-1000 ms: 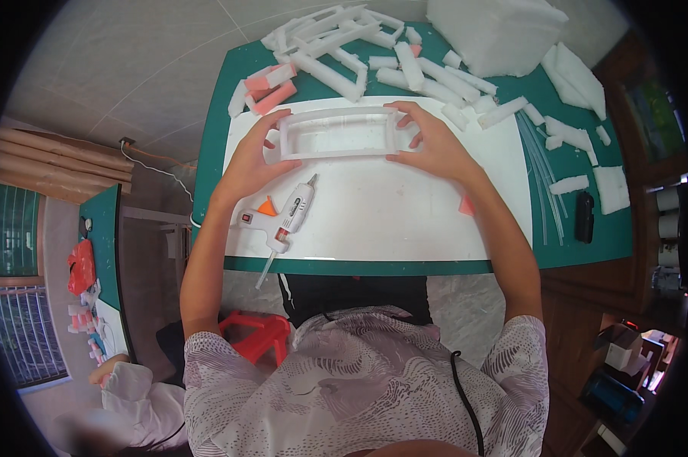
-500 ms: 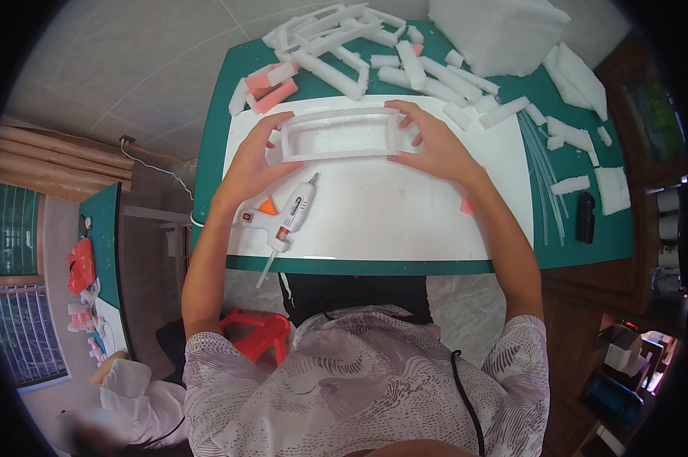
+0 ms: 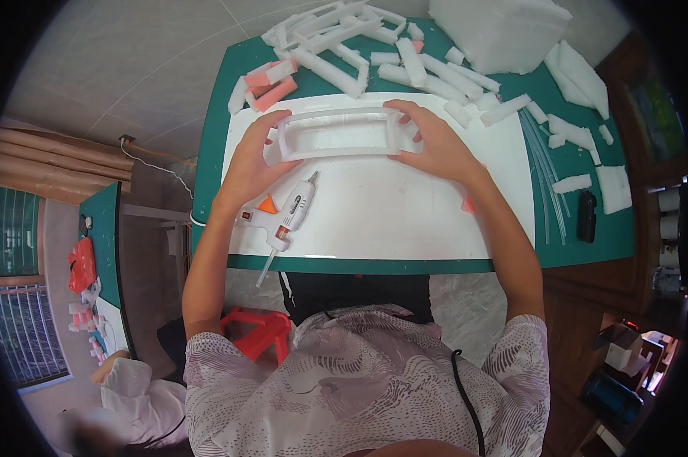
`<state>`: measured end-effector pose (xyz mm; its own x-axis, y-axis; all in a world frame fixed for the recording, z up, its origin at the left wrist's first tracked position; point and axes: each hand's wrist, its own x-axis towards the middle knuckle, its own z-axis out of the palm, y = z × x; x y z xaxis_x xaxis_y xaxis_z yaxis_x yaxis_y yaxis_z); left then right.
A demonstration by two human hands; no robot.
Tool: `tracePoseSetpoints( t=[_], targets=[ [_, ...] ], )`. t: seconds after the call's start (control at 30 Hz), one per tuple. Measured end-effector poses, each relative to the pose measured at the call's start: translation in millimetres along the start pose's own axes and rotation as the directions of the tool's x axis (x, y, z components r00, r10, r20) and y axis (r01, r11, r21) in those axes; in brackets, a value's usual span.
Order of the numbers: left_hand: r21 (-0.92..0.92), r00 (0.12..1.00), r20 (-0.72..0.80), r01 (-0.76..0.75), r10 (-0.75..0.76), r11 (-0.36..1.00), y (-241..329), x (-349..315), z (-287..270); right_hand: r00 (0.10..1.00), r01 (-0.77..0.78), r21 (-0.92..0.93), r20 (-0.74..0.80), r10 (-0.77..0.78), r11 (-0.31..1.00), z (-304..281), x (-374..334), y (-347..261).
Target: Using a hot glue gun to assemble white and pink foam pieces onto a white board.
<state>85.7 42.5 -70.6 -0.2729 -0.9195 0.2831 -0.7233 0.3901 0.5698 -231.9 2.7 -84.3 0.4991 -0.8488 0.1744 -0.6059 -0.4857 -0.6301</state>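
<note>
A white rectangular foam frame point(image 3: 336, 152) is held between my two hands over a white board point(image 3: 382, 221). At its left end, my left hand point(image 3: 254, 156) grips with thumb below and fingers above. My right hand point(image 3: 432, 145) clasps the opposite end the same way. Just below the frame, nearest my left hand, a white hot glue gun point(image 3: 294, 209) with an orange trigger lies on its side. A clear glue stick point(image 3: 266, 268) sticks out of its back end, past the table edge.
White foam strips point(image 3: 435, 80) and pink foam pieces point(image 3: 274, 95) are heaped along the far side of the green table point(image 3: 214, 175). A big foam block point(image 3: 500, 34) stands behind. Clear glue sticks point(image 3: 544, 183) and a black tool point(image 3: 585, 217) lie right. A red stool point(image 3: 256, 331) is below; another person point(image 3: 142, 396) sits lower left.
</note>
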Motion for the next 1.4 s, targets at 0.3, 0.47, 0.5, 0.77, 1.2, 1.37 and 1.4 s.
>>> tracePoseSetpoints(
  t=[0.3,0.47,0.5,0.77,1.2,1.37,1.4],
  targets=[
    [0.016,1.0,0.006,0.001,-0.001,1.0,0.1,-2.3,-0.9,0.996,0.06,0.026,-0.063,-0.058,0.998,1.5,-1.2,1.1],
    [0.019,1.0,-0.004,0.007,-0.007,1.0,-0.3,-0.5,0.0,1.0,0.007,0.003,-0.023,-0.007,1.0,-0.1,-1.3,-2.4],
    [0.019,1.0,-0.01,0.014,-0.014,1.0,-0.4,0.1,-0.1,1.0,0.009,0.003,-0.023,-0.008,1.0,1.0,-1.2,-1.6],
    [0.035,1.0,0.011,0.027,-0.027,0.999,-2.1,0.3,2.1,0.999,0.036,-0.025,-0.036,-0.037,0.999,1.5,-0.6,0.5],
    [0.014,0.994,-0.107,0.009,-0.007,1.0,-17.4,-0.5,-4.3,0.996,-0.093,0.245,0.006,0.094,0.965,-28.6,-1.1,6.9],
    [-0.015,0.993,-0.114,0.038,-0.04,0.999,-19.4,-1.5,-9.0,0.992,-0.106,0.217,-0.047,0.119,0.97,-29.7,2.5,22.2],
    [-0.039,0.993,-0.112,0.043,-0.047,0.998,-20.2,-2.5,-10.0,0.99,-0.115,0.189,-0.058,0.127,0.975,-28.8,3.1,23.9]
  ],
)
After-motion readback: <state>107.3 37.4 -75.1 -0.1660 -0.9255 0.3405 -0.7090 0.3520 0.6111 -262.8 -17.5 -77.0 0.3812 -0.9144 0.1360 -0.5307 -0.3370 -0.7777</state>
